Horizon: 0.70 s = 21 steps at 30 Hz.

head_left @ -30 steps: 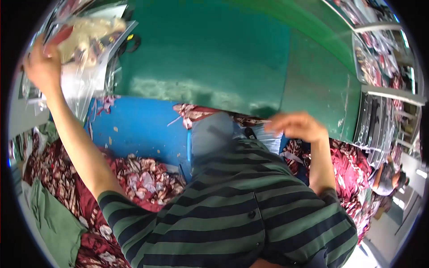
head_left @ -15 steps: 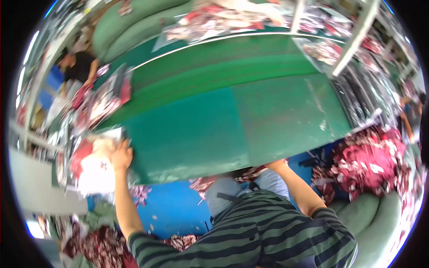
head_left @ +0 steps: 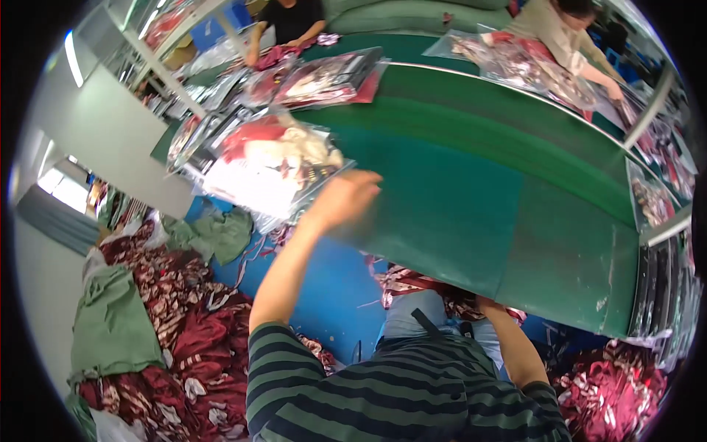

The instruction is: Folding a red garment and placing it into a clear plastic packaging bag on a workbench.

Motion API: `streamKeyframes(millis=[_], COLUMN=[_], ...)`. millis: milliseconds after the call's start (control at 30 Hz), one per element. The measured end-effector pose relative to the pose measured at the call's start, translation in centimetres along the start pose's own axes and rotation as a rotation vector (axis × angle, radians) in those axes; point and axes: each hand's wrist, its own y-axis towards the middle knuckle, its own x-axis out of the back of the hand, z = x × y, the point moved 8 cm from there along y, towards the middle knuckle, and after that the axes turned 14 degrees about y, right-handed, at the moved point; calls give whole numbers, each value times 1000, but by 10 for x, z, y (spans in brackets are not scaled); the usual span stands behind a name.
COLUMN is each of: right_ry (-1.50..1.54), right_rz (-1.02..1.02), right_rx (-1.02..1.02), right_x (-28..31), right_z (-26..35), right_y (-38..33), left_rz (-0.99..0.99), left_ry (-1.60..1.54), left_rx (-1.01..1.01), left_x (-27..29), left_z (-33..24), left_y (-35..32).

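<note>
My left hand (head_left: 346,197) hovers over the green table (head_left: 434,214), just right of a stack of clear bags (head_left: 276,158) with folded red and cream garments in them. Slightly smeared by motion, its fingers stretch out to the right and hold nothing I can see. My right hand (head_left: 492,305) is low at the table's near edge, above my lap. A piece of dark red and pink patterned cloth (head_left: 416,283) lies there, partly under the table. The right fingers are hidden, so whether they grip the cloth does not show.
Heaps of dark red patterned cloth (head_left: 199,353) and green cloth (head_left: 114,324) lie on the left; another red heap (head_left: 615,390) is at right. More bagged garments (head_left: 331,77) lie on the far left tabletop. Across the table, a person (head_left: 567,44) handles bags; another (head_left: 287,29) works at far left.
My view has turned to the left. The left hand has come off the bagged garments toward the table's middle. My right hand has slipped further below the near edge, beside the patterned cloth.
</note>
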Motion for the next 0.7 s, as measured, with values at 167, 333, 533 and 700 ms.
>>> streamKeyframes(millis=[167, 333, 533, 700], right_ry=[163, -200, 32, 161], right_rz=[372, 376, 298, 239], right_rx=[-8, 25, -10, -118], right_x=[4, 8, 58, 71], right_z=[17, 14, 20, -21], right_y=[-19, -27, -46, -79], left_rz=[87, 45, -105, -213], left_ry=[358, 639, 853, 666], left_rx=[-299, -55, 903, 1310], left_x=[-24, -8, 105, 170], left_z=[-64, 25, 274, 345], left_y=[-40, 19, -14, -71])
